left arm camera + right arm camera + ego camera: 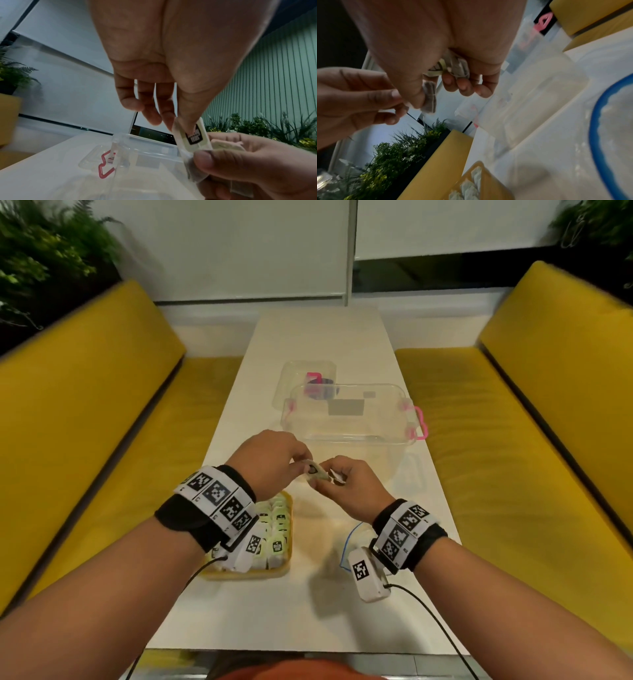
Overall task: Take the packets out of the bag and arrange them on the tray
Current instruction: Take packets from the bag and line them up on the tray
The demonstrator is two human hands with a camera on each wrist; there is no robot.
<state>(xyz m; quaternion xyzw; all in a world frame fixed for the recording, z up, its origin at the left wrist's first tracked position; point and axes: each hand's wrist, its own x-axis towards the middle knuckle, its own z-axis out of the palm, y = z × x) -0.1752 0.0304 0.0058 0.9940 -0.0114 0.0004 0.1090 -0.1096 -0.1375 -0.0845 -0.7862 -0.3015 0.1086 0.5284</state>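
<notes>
Both hands meet above the table's middle. My left hand [303, 465] pinches the top of a white packet [313, 470] with a black label [193, 136] between thumb and forefinger. My right hand [329, 479] grips the lower end of that packet with its thumb [202, 158] and holds more packets [458, 66] curled in its fingers. The yellow tray [286, 568] lies under my left wrist, with several packets [275, 529] in rows. The clear bag [352, 542] with a blue zip rim [597, 121] lies flat under my right wrist.
A clear plastic box [349, 419] with pink handles stands just beyond the hands, its lid [308, 378] behind it. Yellow benches [102, 422] run along both sides of the narrow white table [308, 611]. Plants fill the far corners.
</notes>
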